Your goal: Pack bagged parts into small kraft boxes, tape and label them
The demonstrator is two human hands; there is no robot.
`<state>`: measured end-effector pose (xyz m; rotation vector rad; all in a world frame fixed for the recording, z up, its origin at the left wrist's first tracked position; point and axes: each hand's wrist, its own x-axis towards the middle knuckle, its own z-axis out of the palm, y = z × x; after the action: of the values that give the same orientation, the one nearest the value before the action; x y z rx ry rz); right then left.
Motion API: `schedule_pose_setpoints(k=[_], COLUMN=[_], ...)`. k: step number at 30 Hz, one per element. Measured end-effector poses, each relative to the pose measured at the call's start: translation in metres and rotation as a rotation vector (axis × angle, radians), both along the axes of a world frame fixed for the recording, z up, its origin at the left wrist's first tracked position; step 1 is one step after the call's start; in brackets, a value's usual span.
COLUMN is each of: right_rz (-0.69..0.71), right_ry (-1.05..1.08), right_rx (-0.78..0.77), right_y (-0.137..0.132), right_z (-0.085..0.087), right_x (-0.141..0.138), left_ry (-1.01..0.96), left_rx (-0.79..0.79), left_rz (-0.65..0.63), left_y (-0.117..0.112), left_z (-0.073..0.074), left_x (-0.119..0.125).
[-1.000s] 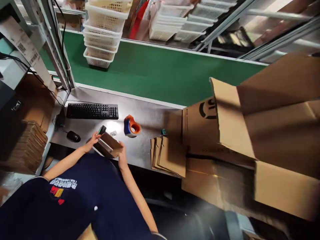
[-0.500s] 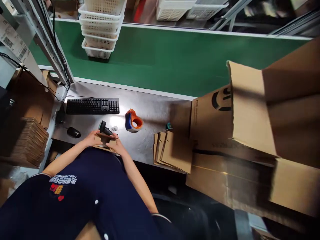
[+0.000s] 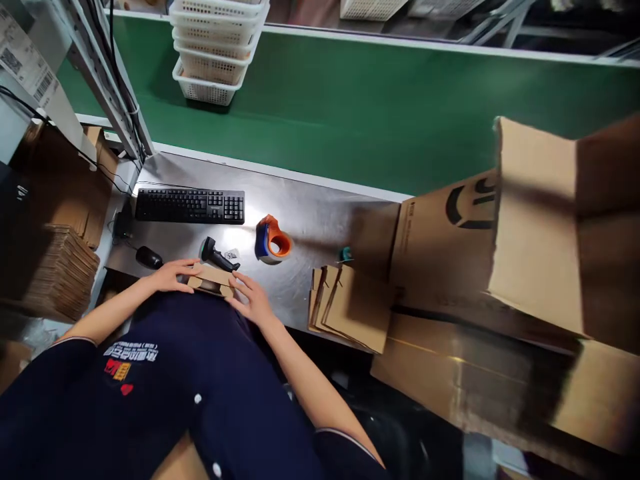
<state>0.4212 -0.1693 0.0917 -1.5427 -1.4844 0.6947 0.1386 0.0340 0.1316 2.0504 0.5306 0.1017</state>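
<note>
A small cardboard box [image 3: 215,275] sits against my body at the front edge of the metal table. Its upper panel is folded over, with a dark gap along the side nearest me. My left hand [image 3: 173,275] grips the box's left end, fingers over the top corner and thumb lower down. At the opposite end my right hand [image 3: 254,301] holds the box, with its fingertips on the top edge and its thumb at the near side. Just beyond the box lies a black barcode scanner [image 3: 220,255], beside a small printed label [image 3: 232,255]. What the box contains is hidden.
On the table are a keyboard [image 3: 190,206], a mouse [image 3: 149,257] and an orange-and-blue tape dispenser [image 3: 273,241]. Folded cardboard pieces [image 3: 357,307] stand right, before a large open carton [image 3: 440,253]. White baskets [image 3: 213,87] are stacked on the green surface [image 3: 340,113] behind.
The box's upper panel has folded down toward me, covering more of the opening. My fingers have spread out along its ends. The camera view has shifted slightly.
</note>
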Motion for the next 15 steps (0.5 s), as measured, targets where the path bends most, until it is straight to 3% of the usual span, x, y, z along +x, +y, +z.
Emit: schedule_pose_setpoints(k=[4,9,13,15], right_rz=[-0.24,-0.402,-0.339,-0.337], right_ry=[0.277,0.698,0.683,0.463], right_rx=[-0.065,-0.216,-0.315,-0.336], right_y=[0.006,0.009,0.009,0.011], right_z=[-0.01,-0.019,-0.011,-0.001], right_x=[-0.029,-0.049,-0.046,-0.028], left_ry=[-0.106,-0.195,-0.178,-0.169], left_rx=[-0.197,-0.51,-0.676,-0.744], left_rz=[0.419,0.756,0.91,0.926], left_y=[-0.029,-0.057,-0.066,-0.068], left_z=[-0.019,-0.025,-0.023,-0.021], left_x=[0.017,0.026,0.029,0.029])
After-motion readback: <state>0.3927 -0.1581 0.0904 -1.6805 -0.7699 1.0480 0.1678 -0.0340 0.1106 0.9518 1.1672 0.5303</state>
